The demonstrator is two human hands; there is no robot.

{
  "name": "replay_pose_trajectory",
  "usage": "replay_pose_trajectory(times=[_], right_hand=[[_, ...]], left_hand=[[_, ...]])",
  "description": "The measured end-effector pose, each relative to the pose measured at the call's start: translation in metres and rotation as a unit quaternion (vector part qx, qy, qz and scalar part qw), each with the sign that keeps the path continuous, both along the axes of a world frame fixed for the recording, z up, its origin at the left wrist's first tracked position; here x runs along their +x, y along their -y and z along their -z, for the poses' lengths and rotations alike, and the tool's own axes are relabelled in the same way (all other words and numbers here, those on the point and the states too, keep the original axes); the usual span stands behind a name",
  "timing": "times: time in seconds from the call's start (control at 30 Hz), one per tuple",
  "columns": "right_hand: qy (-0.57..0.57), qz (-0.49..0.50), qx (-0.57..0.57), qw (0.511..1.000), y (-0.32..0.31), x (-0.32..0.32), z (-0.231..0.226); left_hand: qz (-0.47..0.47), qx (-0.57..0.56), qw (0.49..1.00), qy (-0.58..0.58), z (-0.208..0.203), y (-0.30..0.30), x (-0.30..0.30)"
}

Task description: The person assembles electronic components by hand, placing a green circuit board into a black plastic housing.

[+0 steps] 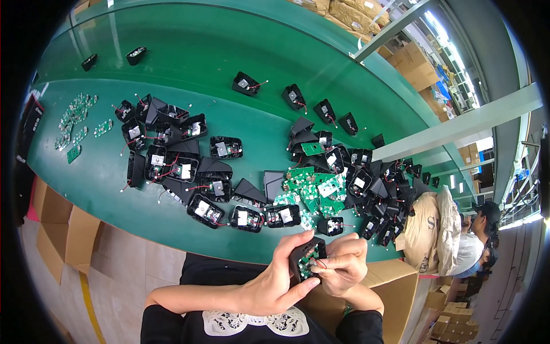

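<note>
My left hand (272, 286) is closed around a small black plastic housing (299, 258), holding it tilted just off the table's near edge. Inside the housing sits a green circuit board (307, 265). My right hand (342, 265) is closed in a pinch at the board, where a thin reddish wire shows by the fingertips. Its tip is hidden by the fingers. Close beyond my hands stands another black housing (330, 226) with a wire sticking out. A pile of green circuit boards (315, 189) lies farther off.
Many similar housings with red wires (186, 171) crowd the green table (103, 192); others stand on the raised green strip behind. More boards (74, 117) lie far left. Brown sacks (421, 232) and co-workers (472, 246) are at right. Open cardboard boxes (66, 226) flank me below.
</note>
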State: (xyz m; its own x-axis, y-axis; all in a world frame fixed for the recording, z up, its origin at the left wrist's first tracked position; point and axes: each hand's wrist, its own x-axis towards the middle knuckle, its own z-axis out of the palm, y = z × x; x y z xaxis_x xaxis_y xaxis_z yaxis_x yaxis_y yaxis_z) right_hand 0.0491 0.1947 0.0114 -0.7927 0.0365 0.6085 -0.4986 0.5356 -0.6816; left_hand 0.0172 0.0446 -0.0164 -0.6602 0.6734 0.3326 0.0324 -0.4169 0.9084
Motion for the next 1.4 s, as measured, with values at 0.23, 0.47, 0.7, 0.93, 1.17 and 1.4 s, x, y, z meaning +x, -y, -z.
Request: replay_pose_trajectory(times=[0.23,0.47,0.7,0.93,1.17,1.4], right_hand=[[0.006,-0.001,-0.012,1.0,0.0,0.001,0.001],[-0.006,0.0,-0.034,0.999,0.004,-0.001,0.0],[0.114,-0.091,-0.16,0.976,-0.003,-0.004,0.002],[0.286,-0.111,-0.356,0.883,0.0,-0.012,0.009],[0.249,-0.008,-0.297,0.922,-0.003,-0.008,-0.002],[0.344,-0.086,-0.466,0.81,0.012,-0.009,-0.014]], left_hand=[[-0.047,0.019,0.998,-0.033,0.006,-0.005,0.0],[-0.102,0.051,0.988,-0.107,0.007,-0.009,-0.003],[-0.092,0.037,0.987,-0.128,0.004,-0.003,-0.013],[-0.147,-0.024,0.971,-0.188,0.008,-0.003,-0.022],[-0.192,-0.097,0.952,-0.217,0.009,0.007,-0.046],[-0.307,-0.121,0.845,-0.42,0.007,0.007,-0.046]])
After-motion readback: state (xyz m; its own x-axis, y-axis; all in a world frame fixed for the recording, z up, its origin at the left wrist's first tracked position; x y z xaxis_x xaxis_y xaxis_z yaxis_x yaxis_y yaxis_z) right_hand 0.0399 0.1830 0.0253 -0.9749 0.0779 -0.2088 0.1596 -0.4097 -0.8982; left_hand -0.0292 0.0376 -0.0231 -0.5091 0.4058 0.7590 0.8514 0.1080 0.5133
